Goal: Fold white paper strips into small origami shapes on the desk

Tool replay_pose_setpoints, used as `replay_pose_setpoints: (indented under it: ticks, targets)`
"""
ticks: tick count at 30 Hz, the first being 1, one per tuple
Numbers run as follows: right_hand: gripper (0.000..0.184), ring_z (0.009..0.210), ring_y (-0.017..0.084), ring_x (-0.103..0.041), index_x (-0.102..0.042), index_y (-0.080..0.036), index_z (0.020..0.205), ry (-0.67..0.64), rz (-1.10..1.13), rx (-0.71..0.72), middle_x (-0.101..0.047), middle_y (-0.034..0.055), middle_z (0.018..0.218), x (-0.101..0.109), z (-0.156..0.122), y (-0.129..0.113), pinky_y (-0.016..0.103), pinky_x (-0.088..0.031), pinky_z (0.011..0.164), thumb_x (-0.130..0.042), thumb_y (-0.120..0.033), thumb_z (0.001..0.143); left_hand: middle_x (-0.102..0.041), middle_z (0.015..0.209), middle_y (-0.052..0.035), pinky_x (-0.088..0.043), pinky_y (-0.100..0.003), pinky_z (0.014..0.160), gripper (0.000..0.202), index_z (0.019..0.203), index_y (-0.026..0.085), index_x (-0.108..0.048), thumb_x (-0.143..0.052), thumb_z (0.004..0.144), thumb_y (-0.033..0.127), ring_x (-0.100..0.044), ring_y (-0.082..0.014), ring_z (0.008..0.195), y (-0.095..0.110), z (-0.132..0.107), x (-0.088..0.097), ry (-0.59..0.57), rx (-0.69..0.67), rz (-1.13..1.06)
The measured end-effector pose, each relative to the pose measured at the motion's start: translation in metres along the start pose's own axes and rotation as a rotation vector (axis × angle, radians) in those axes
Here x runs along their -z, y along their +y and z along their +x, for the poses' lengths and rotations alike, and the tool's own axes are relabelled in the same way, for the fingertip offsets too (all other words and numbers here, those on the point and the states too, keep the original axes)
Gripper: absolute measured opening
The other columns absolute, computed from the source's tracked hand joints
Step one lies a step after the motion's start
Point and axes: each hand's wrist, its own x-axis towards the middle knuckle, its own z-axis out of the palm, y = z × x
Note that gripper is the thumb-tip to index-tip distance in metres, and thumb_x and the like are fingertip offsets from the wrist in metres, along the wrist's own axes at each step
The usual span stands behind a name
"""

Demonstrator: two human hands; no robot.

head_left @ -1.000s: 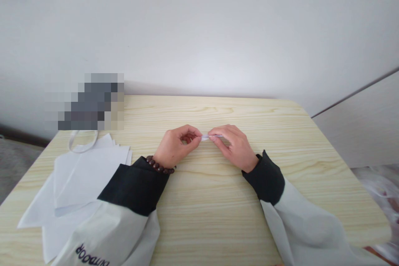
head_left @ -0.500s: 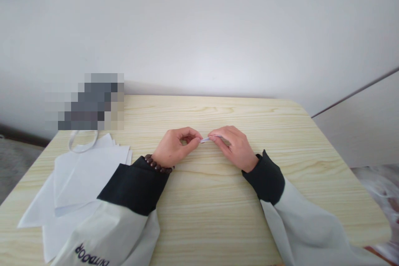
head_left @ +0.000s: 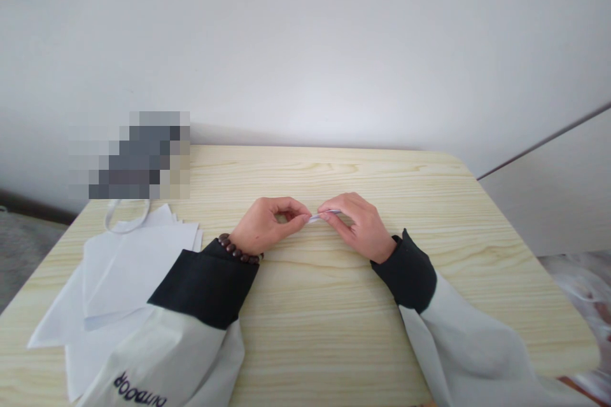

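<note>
A narrow white strip of folded paper (head_left: 314, 219) spans the small gap between my hands, above the middle of the table. My left hand (head_left: 272, 224) pinches its left end between thumb and fingertips. My right hand (head_left: 357, 224) grips the strip's right part the same way, and a bit of its edge shows along the index finger. Most of the paper is hidden by the fingers. A dark bead bracelet (head_left: 238, 253) circles my left wrist.
Loose white paper sheets (head_left: 138, 267) lie in a pile at the left of the wooden table (head_left: 324, 331). A white ring (head_left: 109, 219), perhaps a roll of tape, rests at their far edge. Behind it is a blurred-out dark object (head_left: 138, 159). A white wall (head_left: 305, 44) borders the table's back.
My left hand has shifted slightly right, its fingertips closer to the right hand along the paper strip. The right hand has barely moved.
</note>
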Motion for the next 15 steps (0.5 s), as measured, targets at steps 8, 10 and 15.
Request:
replay_pose_setpoints:
  ticks: [8, 10, 15]
  targets:
    - [0.009, 0.080, 0.014, -0.062, -0.060, -0.021, 0.089, -0.035, 0.014, 0.033, -0.069, 0.0019, 0.085, 0.0021, 0.0010, -0.0010, 0.030, -0.045, 0.078, -0.052, -0.023, 0.089, -0.072, 0.076, -0.0038, -0.050, -0.025, 0.067, 0.027, 0.078, 0.017, -0.071, -0.059, 0.075, 0.041, -0.063, -0.0162, 0.071, -0.0022, 0.0011, 0.0035, -0.038, 0.005, -0.020]
    - [0.009, 0.079, 0.014, -0.061, -0.060, -0.021, 0.089, -0.047, 0.017, 0.035, -0.069, 0.0020, 0.084, 0.0024, 0.0008, -0.0009, 0.030, -0.045, 0.077, -0.052, -0.023, 0.089, -0.072, 0.077, -0.0035, -0.049, -0.025, 0.067, 0.027, 0.078, 0.018, -0.072, -0.058, 0.076, 0.041, -0.063, -0.0162, 0.071, -0.0021, 0.0011, 0.0052, -0.055, 0.012, -0.019]
    - [0.010, 0.078, 0.014, -0.061, -0.060, -0.021, 0.089, -0.058, 0.016, 0.044, -0.069, 0.0016, 0.084, 0.0025, 0.0004, 0.0002, 0.029, -0.045, 0.077, -0.051, -0.024, 0.089, -0.072, 0.075, -0.0023, -0.049, -0.025, 0.064, 0.027, 0.080, 0.019, -0.073, -0.058, 0.076, 0.041, -0.063, -0.0163, 0.069, -0.0031, 0.0015, 0.0071, -0.087, 0.013, 0.021]
